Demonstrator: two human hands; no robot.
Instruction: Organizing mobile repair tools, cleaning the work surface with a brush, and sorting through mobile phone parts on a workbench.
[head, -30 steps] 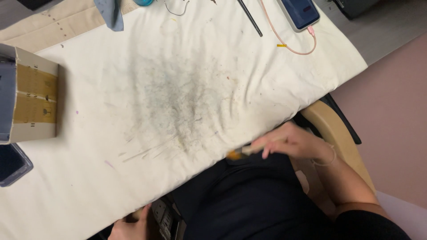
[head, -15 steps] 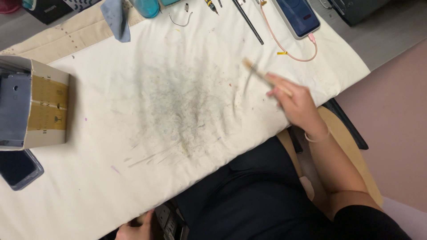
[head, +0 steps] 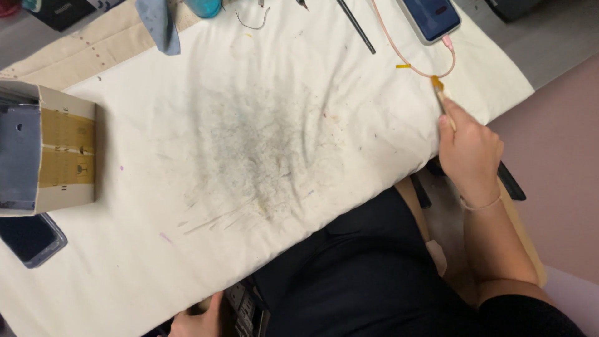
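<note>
My right hand [head: 469,153] is closed around a small brush [head: 440,95] with a yellowish tip, at the right edge of the stained white cloth [head: 262,143] that covers the table. The brush tip lies close to a pink cable [head: 417,61]. My left hand [head: 196,318] is low at the bottom edge, under the table's front, touching a dark boxy device [head: 246,309] on my lap; its fingers are mostly hidden.
A cardboard box [head: 50,150] stands at the left with a dark phone [head: 28,238] beside it. At the back lie a blue phone [head: 429,15] on the pink cable, a black rod [head: 355,25], a blue-grey rag [head: 159,24] and a teal container [head: 203,6].
My right hand has carried the brush from the table's front edge up and to the right, toward the pink cable. The left hand stays low by the dark device.
</note>
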